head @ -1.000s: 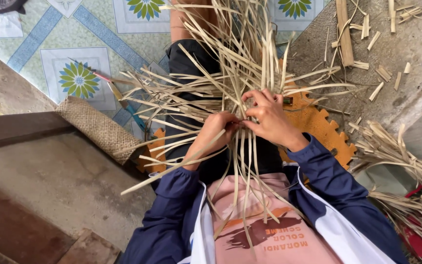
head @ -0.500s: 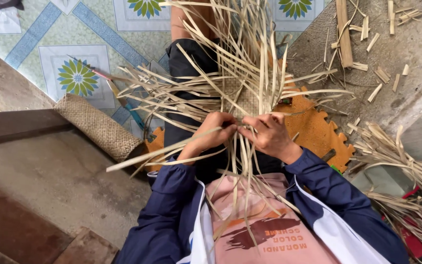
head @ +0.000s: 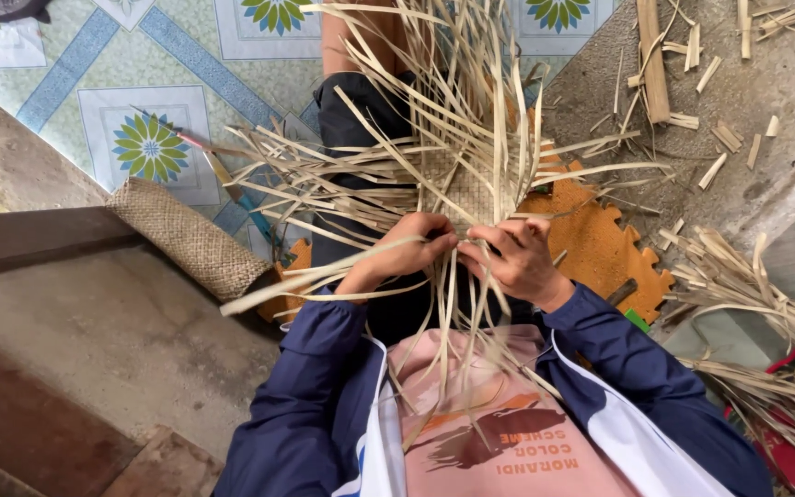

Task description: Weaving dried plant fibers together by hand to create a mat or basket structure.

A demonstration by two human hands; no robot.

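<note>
A half-woven mat of pale straw strips [head: 466, 184] is being held over the lap, its near edge pinched by the left hand [head: 413, 250] and right hand [head: 517, 260], fingers clenched on strips, wrists bent inward; loose ends are being fanned toward the tiled floor [head: 140, 74].

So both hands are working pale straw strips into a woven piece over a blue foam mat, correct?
Not quite: the head view shows the left hand and right hand on the pale straw strips over an orange puzzle-edged foam mat, not a blue one.
</note>
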